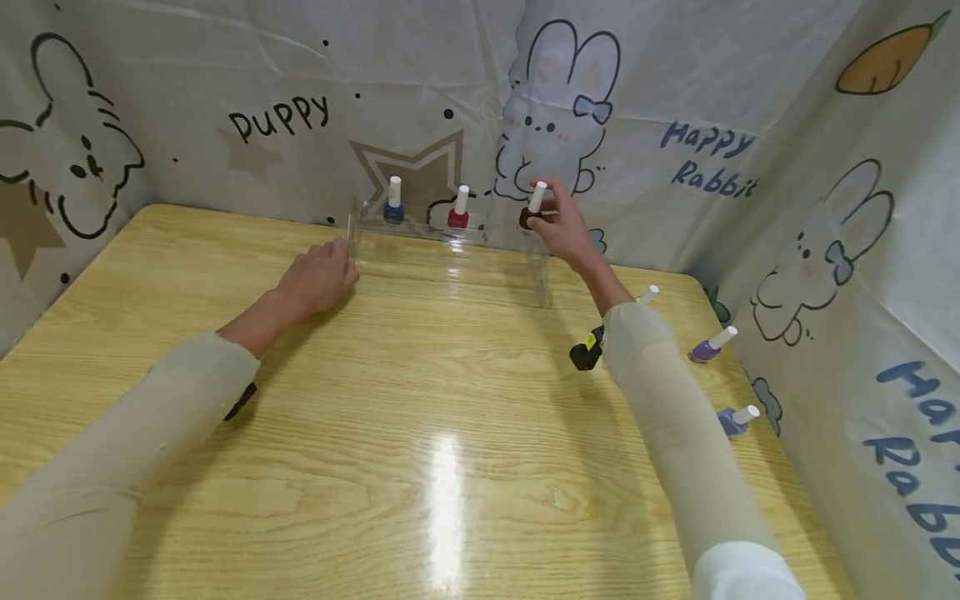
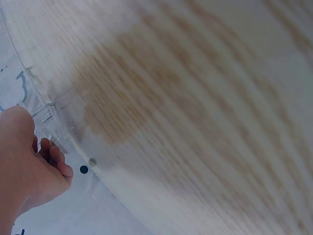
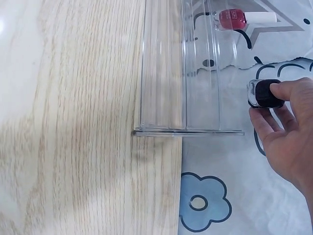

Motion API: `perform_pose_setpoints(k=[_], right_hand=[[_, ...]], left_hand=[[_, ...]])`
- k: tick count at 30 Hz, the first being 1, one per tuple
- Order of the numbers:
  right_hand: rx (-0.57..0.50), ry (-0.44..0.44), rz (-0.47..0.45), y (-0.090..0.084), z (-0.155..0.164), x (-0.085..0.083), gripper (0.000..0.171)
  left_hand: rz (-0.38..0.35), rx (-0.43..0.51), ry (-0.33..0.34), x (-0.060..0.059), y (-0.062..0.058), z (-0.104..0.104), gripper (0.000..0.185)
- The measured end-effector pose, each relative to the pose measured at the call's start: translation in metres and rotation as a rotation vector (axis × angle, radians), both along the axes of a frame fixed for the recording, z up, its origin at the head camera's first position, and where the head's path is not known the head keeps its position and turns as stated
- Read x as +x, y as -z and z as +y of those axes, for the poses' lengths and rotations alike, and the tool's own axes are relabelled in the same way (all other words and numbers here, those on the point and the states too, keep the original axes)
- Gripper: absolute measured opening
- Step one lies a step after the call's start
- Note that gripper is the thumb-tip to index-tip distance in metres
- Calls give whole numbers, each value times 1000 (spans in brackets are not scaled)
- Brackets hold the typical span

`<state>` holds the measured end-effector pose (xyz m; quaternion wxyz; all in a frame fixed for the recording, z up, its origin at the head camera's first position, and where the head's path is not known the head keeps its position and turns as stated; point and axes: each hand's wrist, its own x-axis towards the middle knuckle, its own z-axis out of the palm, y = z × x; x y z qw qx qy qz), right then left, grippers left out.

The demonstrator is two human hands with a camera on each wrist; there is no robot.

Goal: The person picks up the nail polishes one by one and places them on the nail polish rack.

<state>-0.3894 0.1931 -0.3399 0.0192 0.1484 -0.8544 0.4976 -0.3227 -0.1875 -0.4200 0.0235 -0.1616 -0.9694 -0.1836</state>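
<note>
While your right hand (image 1: 564, 229) reaches to the back of the worktop (image 1: 420, 400), its grip is closed around a dark bottle (image 1: 531, 213) with a white cap, thumb and fingers pinching the glass body. The bottle is at the right end of the top step of a clear rack (image 1: 450, 250), close against the printed cloth wall (image 1: 675, 100); you cannot tell whether its base already rests on the step. In the right wrist view, your fingers (image 3: 274, 127) curl under the dark bottle and your thumb lies over it.

On the same top step stand a red bottle (image 1: 459, 212) near the middle and a blue bottle (image 1: 393, 204) towards the left, both upright with white caps, well apart from each other.

Your left hand (image 1: 318, 275) rests on the worktop at the rack's left end, fingers loosely curled, touching the clear side wall. The left wrist view shows the fingertips (image 2: 57, 159) against the plastic edge, with nothing held in that grip.

To the right of your right forearm, near the worktop's right edge, lie two purple bottles (image 1: 712, 346), one behind the other, both on their sides. A third white cap (image 1: 649, 293) shows just behind your sleeve.
</note>
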Motion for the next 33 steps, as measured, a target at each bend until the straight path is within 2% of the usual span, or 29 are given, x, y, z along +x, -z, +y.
perform_pose_setpoints(k=[6, 13, 20, 33], right_hand=[[39, 17, -14, 6, -3, -4, 54], [63, 19, 11, 8, -7, -7, 52], [107, 8, 2, 11, -7, -10, 52], [140, 0, -3, 13, -8, -14, 52]], left_hand=[[-18, -10, -2, 0, 0, -1, 18], [15, 0, 5, 0, -1, -1, 16], [-17, -6, 13, 0, 1, -1, 17], [47, -48, 30, 2, -3, -1, 18]])
